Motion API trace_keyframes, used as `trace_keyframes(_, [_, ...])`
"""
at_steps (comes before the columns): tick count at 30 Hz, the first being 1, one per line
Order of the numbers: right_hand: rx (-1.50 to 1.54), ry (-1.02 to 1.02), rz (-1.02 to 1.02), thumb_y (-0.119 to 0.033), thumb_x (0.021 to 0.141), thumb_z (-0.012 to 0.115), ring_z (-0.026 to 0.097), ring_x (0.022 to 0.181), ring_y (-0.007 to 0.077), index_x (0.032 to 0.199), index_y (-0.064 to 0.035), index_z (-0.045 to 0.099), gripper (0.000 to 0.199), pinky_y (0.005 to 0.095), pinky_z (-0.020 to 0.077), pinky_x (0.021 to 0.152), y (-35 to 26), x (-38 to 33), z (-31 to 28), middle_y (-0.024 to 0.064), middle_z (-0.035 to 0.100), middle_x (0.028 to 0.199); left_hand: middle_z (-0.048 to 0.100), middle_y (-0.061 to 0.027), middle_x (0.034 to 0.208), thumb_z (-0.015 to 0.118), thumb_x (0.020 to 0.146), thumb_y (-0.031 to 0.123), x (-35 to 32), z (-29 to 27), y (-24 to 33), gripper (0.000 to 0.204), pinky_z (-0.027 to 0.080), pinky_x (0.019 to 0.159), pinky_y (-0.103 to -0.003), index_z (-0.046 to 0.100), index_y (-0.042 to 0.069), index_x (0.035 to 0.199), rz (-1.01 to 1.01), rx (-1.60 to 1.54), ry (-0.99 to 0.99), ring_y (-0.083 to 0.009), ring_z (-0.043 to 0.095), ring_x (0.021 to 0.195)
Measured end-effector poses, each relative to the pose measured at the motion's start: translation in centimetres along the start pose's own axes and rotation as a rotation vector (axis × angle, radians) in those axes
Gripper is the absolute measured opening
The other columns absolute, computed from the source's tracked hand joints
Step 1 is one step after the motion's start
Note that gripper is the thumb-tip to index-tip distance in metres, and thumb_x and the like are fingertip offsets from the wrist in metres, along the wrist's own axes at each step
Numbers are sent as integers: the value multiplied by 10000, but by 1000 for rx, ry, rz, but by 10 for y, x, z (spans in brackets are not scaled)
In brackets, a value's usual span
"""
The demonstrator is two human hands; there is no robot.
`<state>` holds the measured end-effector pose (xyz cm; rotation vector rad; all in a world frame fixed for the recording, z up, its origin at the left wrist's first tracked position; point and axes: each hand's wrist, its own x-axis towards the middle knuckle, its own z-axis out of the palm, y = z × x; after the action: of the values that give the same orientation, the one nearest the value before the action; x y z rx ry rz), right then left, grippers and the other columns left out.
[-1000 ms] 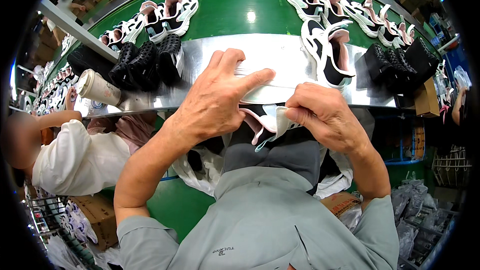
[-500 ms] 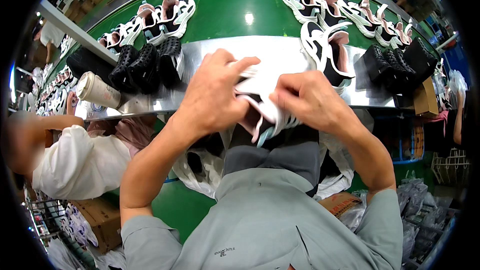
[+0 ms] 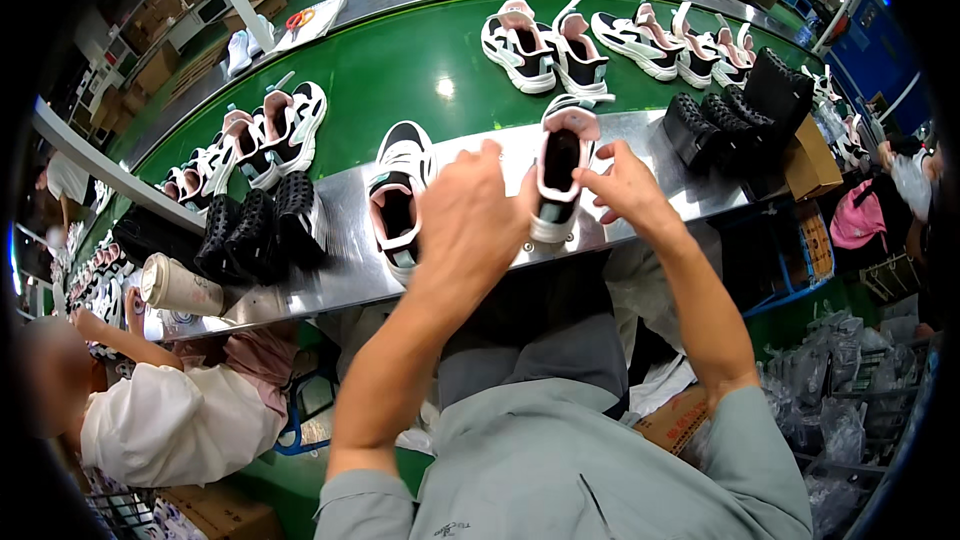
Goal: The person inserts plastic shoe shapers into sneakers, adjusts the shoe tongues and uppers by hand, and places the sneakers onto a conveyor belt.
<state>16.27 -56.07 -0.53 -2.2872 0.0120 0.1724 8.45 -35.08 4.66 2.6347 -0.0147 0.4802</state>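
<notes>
On the metal ledge, a white and black sneaker (image 3: 405,155) with pink lining stands just left of my left hand (image 3: 472,215). That hand is smeared by motion, so its fingers are hard to read. A second sneaker (image 3: 553,212) of the same kind stands between my hands, its toe facing me and its heel away. My left hand's fingertip side comes close to this shoe's left side; whether it touches cannot be told. On the other side, my right hand (image 3: 632,192) has its fingers spread, with a fingertip at the shoe's collar.
Black studded blocks (image 3: 262,225) stand on the ledge (image 3: 345,240) at left, more (image 3: 735,120) at right. A lidded cup (image 3: 180,285) is near the left end. Several sneakers line the green belt (image 3: 400,70). A person in a white top (image 3: 185,410) sits at left.
The sneaker earlier held between both hands now stands on the ledge at left, let go. My hands have moved to the other sneaker. The whole view has shifted.
</notes>
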Motion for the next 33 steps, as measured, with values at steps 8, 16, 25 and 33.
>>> trace_keyframes(8, [249, 58, -586, -31, 769, 645, 625, 1009, 289, 1085, -8, 611, 319, 352, 495, 877, 5, 42, 7, 138, 664, 1055, 684, -308, 863, 689, 873, 210, 62, 92, -19, 307, 540, 804, -491, 598, -56, 997, -135, -300, -172, -451, 689, 879])
trace_keyframes(16, [-181, 357, -992, -44, 720, 663, 575, 1045, 372, 1093, -10, 569, 387, 428, 469, 937, 4, 24, 23, 180, 589, 1097, 657, -201, 987, 754, 810, 118, 31, 69, 11, 320, 532, 795, -464, 628, 52, 1096, 58, -92, 26, -386, 661, 922])
trace_keyframes(25, [391, 162, 5, -277, 925, 612, 683, 762, 437, 883, 57, 569, 339, 501, 528, 712, 7, -27, 39, 257, 660, 730, 649, -65, 1000, 679, 795, 76, 57, 69, 17, 135, 519, 830, -349, 755, 109, 902, 645, 177, 82, -265, 587, 940])
trace_keyframes(33, [252, 290, -146, -279, 956, 517, 651, 761, 512, 885, 60, 567, 349, 554, 522, 728, 16, -29, 51, 319, 645, 755, 645, -63, 962, 665, 741, 41, 57, 55, 7, 123, 530, 832, -356, 713, 60, 853, 770, 276, -145, -269, 593, 948])
